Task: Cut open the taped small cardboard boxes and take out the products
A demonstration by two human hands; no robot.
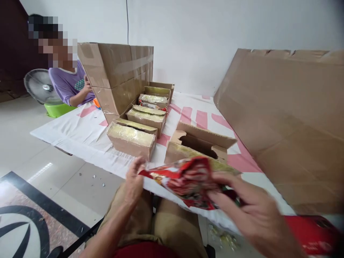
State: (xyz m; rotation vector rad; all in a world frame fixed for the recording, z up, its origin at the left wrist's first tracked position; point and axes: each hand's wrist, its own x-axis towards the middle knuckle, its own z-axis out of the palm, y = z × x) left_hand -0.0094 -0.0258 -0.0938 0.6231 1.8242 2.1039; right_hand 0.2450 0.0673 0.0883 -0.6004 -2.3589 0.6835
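Note:
A red printed plastic food packet [185, 182], crinkled and slightly blurred, is stretched between my hands above the near table edge. My left hand [135, 175] pinches its left end. At its right end, my right hand [242, 200] grips it between thumb and fingers. Just behind the packet stands an open cardboard box [199, 141] with its flaps up and a dark inside; the packet hides part of its front. To the left, a small box [131, 138] has yellowish tape over its top. Another box [147, 116] sits behind it, with red packaging visible farther back.
A tall wall of taped cartons [126, 71] stands left of the boxes. At the right leans a large cardboard sheet [290, 118]. A person [71, 82] in purple sits beyond the cartons, near a fan [40, 86]. A red object [309, 233] lies at lower right.

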